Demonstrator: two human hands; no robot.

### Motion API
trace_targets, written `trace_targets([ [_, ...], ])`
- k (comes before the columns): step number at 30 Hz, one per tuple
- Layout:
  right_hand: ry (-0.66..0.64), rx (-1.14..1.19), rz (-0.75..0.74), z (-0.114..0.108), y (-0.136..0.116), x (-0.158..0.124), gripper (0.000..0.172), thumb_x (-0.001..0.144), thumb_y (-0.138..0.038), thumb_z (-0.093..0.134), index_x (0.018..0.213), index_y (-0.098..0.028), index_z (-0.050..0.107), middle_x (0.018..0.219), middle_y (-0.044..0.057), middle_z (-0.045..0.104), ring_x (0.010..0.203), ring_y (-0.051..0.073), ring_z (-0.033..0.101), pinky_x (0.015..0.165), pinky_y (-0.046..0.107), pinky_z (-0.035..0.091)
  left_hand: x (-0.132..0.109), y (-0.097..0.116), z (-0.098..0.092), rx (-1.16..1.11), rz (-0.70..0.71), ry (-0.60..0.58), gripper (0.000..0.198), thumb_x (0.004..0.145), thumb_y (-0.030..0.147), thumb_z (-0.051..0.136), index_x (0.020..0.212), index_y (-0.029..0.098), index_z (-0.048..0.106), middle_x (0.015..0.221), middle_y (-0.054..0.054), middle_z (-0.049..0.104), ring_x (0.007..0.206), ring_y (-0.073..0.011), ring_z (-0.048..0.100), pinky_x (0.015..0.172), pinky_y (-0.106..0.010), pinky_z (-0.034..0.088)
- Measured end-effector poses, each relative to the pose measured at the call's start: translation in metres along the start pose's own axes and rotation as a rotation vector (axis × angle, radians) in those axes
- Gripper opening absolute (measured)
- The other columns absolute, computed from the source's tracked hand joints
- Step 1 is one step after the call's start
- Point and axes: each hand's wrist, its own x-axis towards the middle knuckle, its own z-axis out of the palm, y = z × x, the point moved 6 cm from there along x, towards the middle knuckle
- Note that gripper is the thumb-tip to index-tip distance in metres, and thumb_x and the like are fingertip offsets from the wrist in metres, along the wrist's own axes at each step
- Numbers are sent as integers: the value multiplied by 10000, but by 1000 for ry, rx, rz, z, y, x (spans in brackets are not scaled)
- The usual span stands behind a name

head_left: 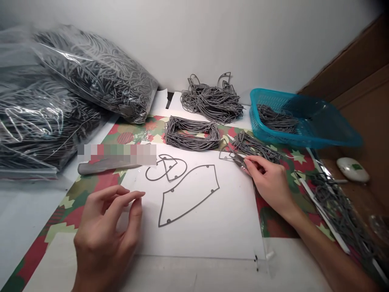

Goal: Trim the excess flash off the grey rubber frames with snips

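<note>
Left hand (106, 231) empty, right hand (270, 182) gripping snips (240, 161), three gray outlines (189, 207) between.

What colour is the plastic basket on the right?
The plastic basket is bright turquoise blue, and it shows best in the head view.

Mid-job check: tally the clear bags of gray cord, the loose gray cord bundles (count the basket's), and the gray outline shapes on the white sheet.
Clear plastic bags: 2
Loose gray cord bundles: 5
Gray outline shapes: 3
Total: 10
</note>
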Motion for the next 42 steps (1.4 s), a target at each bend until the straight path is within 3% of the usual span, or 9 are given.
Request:
trace_targets([
  [3,-152,154,145,-1,8,4,304,800,-465,600,853,-173,663,555,-11,541,494,132,488,496,281,462,-2,1,0,-19,34,3,150,931,145,480,989,200,607,1017,-91,512,934,-240,571,791,-394,486],
  [7,-427,296,325,5,13,-2,356,739,-474,684,889,-154,646,424,-101,360,344,51,249,323,200,242,-10,14,2,-55,119,7,138,913,118,510,995,191,594,960,-63,575,865,-200,603,750,-333,491],
  [12,-623,463,378,15,9,-9,371,764,-454,703,940,-143,601,472,-104,398,341,25,260,333,171,241,-13,65,27,-63,363,-177,204,920,125,490,1102,174,567,920,-60,643,837,-216,586,713,-352,456],
  [19,-823,678,340,36,-8,-27,432,835,-477,631,1130,-176,539,561,-97,419,370,47,344,366,182,288,-3,93,64,97,328,-295,161,898,105,497,978,173,619,963,-76,667,827,-251,582,679,-383,437],
  [24,-743,712,294,49,-20,-40,403,845,-454,619,1144,-198,535,654,-79,437,415,31,274,390,181,231,-11,86,64,9,353,-318,228,887,18,426,915,177,587,949,-69,647,830,-230,550,681,-356,415],
  [27,-627,505,99,48,-30,-42,355,750,-348,736,1039,-189,606,724,-40,527,560,72,426,496,194,341,-16,81,63,-28,361,-358,254,874,-16,399,911,177,558,926,-56,636,822,-216,535,700,-351,403],
  [31,-581,117,-236,50,-44,-52,109,817,-177,613,917,-189,655,727,-12,627,630,111,521,575,217,382,-16,80,60,-68,346,-322,203,908,28,396,897,173,537,877,-47,631,794,-203,521,693,-339,390],
  [35,-436,-139,-462,50,-46,-61,361,721,17,450,960,-174,641,780,12,684,683,131,593,603,219,383,-13,83,59,-24,357,-265,167,930,99,422,885,172,566,855,-57,637,772,-222,523,674,-350,372],
  [42,-311,-183,-608,49,-43,-62,328,711,13,385,887,-155,606,678,16,636,512,113,491,496,246,242,-14,82,59,-12,355,-272,214,879,18,396,841,164,547,830,-59,621,772,-227,524,690,-353,365],
])
